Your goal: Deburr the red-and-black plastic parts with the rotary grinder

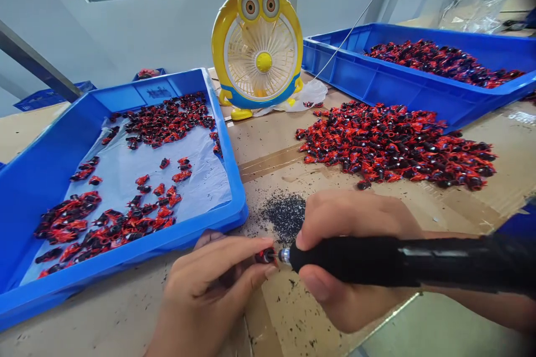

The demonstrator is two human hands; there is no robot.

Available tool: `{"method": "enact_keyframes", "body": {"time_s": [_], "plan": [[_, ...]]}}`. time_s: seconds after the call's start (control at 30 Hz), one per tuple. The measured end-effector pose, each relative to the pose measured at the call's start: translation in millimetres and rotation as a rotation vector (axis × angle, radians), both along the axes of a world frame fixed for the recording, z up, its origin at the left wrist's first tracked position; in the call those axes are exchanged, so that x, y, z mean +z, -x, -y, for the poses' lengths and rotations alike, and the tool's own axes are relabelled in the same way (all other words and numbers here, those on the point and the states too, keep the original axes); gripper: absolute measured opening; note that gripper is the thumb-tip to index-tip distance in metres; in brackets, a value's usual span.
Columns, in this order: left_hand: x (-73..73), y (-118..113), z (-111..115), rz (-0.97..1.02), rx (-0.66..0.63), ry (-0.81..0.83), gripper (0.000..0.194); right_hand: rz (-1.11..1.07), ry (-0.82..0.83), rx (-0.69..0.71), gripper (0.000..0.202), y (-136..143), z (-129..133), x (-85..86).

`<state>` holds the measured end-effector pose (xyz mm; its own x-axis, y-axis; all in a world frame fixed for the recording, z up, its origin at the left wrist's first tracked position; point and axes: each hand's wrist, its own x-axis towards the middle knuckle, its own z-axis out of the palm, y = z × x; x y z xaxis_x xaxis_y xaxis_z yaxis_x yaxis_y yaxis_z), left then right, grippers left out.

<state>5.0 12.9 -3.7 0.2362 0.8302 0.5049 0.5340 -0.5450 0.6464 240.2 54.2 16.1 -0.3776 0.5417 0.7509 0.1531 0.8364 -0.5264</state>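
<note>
Between its thumb and fingers, my left hand (213,284) pinches a small red and black plastic part (264,256). My right hand (355,217) is wrapped around a black rotary tool (355,261), which lies nearly level and points left. The tool's metal tip (285,256) meets the right side of the small part, though the exact contact is too small to make out. Just beyond the hands, a patch of dark shavings (287,215) covers the cardboard. A big pile of similar red and black parts (397,145) lies past my right hand.
On the left stands a blue tray (240,201) with a white liner and many parts in it. Another blue tray (347,75) with parts is at back right. A yellow fan (263,61) stands between them. The cardboard-covered table (268,150) ends at lower right.
</note>
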Motion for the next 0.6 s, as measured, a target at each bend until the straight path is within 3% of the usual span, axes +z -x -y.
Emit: {"method": "enact_keyframes", "body": {"time_s": [0.5,0.6], "plan": [[-1.6,4.9,2.5,-0.032,-0.039,0.083,0.031,-0.011,0.093,-0.002,0.012,4.9,3.6,1.4],[-3.4,7.2,4.1,-0.024,-0.013,0.101,0.031,-0.120,0.114,-0.032,0.014,3.2,3.7,0.3]]}}
